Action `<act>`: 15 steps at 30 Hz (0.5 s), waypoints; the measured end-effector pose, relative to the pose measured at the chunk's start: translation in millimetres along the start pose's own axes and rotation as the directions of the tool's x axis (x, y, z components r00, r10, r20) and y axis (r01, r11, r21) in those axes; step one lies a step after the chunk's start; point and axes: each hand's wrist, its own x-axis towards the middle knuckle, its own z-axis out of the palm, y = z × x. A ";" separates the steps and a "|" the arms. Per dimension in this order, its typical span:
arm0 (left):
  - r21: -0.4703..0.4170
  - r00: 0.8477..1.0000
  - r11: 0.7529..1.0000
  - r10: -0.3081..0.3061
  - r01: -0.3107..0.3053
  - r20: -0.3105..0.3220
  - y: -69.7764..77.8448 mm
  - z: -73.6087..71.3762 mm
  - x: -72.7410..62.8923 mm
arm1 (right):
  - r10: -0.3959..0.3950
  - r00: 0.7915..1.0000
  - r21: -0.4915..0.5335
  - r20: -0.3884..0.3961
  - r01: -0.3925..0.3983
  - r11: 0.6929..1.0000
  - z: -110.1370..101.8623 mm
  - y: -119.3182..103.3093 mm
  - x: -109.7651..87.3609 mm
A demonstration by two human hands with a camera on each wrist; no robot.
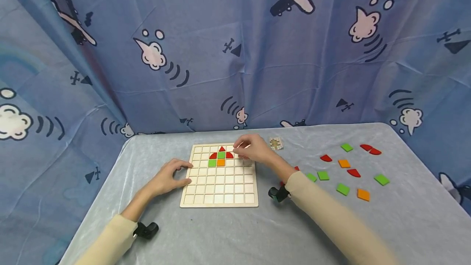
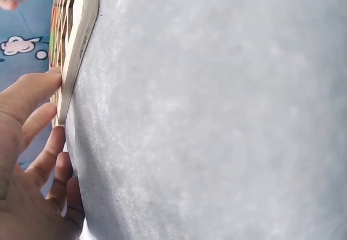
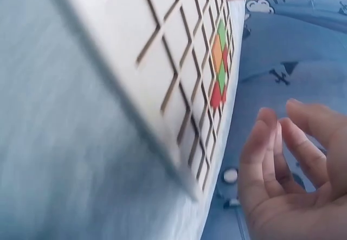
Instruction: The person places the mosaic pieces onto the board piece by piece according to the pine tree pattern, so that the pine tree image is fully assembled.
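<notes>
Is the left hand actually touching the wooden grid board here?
Touching: the left wrist view shows the left hand with its thumb tip against the edge of the wooden grid board.

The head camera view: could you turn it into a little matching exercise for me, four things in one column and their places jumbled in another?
Things
1. Left hand
2. Red triangle
3. Orange square on the board
4. Small patterned card

Places
A. Just right of a green square
B. On the table, to the right of the board
C. At the board's left edge, touching it
D. Farthest from the person among the visible pieces on the board

Pairs: 1-C, 2-D, 3-A, 4-B
</notes>
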 end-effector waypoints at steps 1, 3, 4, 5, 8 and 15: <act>-0.001 1.000 1.000 0.000 0.000 -0.001 -0.5 0.5 -0.2 | 0.006 1.000 -0.002 0.003 -0.006 1.000 -4.7 1.0 -2.7; 0.000 1.000 1.000 0.002 -0.002 -0.001 -1.3 1.2 -0.7 | 0.026 1.000 -0.001 0.010 -0.026 1.000 -14.5 2.6 -9.6; -0.001 1.000 1.000 0.003 -0.003 -0.001 -1.6 1.5 -0.9 | 0.028 1.000 -0.004 0.014 -0.028 1.000 -19.6 4.0 -12.9; -0.001 1.000 1.000 0.003 -0.003 -0.001 -1.8 1.6 -1.0 | 0.028 0.999 -0.002 0.021 -0.028 1.000 -24.8 6.0 -16.2; -0.004 1.000 1.000 0.006 -0.006 -0.001 -1.9 1.2 -1.3 | 0.025 0.999 -0.010 0.031 -0.024 1.000 -40.0 12.6 -26.8; -0.008 1.000 1.000 0.008 -0.008 0.001 -0.5 -0.1 -0.2 | 0.044 0.998 -0.040 0.042 -0.042 0.998 -73.2 31.3 -53.8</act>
